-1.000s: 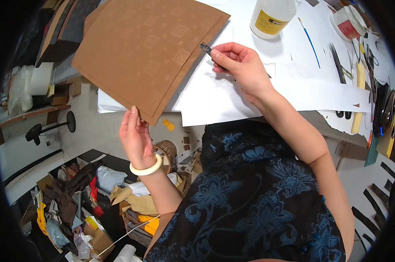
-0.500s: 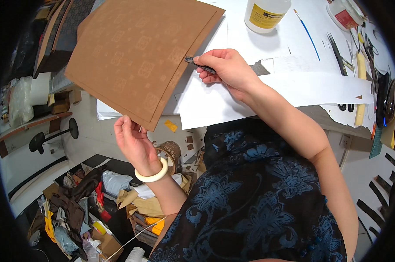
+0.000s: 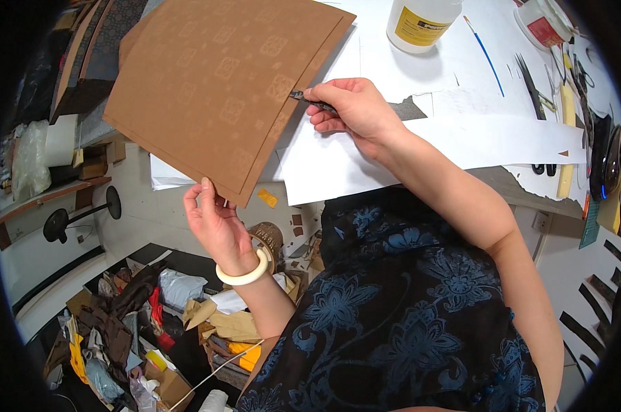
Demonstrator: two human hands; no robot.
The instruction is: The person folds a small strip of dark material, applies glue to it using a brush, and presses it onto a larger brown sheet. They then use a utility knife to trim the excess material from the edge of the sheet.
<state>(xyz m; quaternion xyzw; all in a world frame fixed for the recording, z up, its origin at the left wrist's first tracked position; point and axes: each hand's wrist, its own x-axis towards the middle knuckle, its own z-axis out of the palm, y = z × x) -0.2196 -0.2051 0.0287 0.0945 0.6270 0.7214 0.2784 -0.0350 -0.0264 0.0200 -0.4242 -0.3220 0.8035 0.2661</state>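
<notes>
White worktable (image 3: 455, 82) is spanning the upper view. Closest in, L hand (image 3: 220, 226), w/ a pale bangle (image 3: 244, 280) at the wrist, is pinching the brown panel (image 3: 207, 96) by its near corner, thumb on top, fingers mostly hidden below; that corner is jutting past the worktable's near side. R hand (image 3: 355, 113) is gripping a dark tool (image 3: 297, 95) narrowly betw. thumb & fingers. Panel is lying up-left of the R grip, its right edge slanting from near the L hand up to the right; tool is pointing left, approx. square across that edge, tip at the border, contact hard to confirm. R hand is sitting nearer the edge's middle, L hand nearer its low end. Panel's top is running out of frame, so can't tell its long axis. Farther back, to the right, bottle (image 3: 424, 26) & tub (image 3: 545, 24) are resting, brush (image 3: 486, 58) lying betw.
</notes>
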